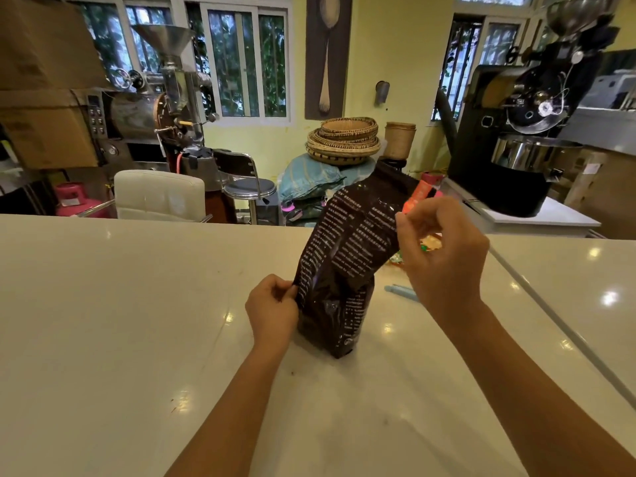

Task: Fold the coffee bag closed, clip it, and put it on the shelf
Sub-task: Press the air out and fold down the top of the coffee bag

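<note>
From the head view, the coffee bag (340, 270) stands on its base on the white desk (120, 304), about midway across and a little right of centre. Its lower part is upright and full; its upper part is flattened and leans away to the far right, the top edge reaching past the far edge of the desk.

My left hand (272, 308) pinches the bag's left side edge low down, fingers clenched on the seam, the heel of the hand near the desk. My right hand (444, 256) is raised higher and grips the bag's right edge on the flattened upper part, thumb and fingertips closed on the foil.

A pale blue clip-like piece (401, 291) lies on the desk just right of the bag's base, partly hidden by my right wrist; I cannot tell its exact shape. Something colourful and crinkled (428, 244) lies behind my right hand, mostly hidden.

The desk is bare to the left and on the near side between my forearms. A seam (550, 321) runs diagonally across the desk on the right. Beyond the far edge stand a white chair (160, 194) and a stool (249, 187).
</note>
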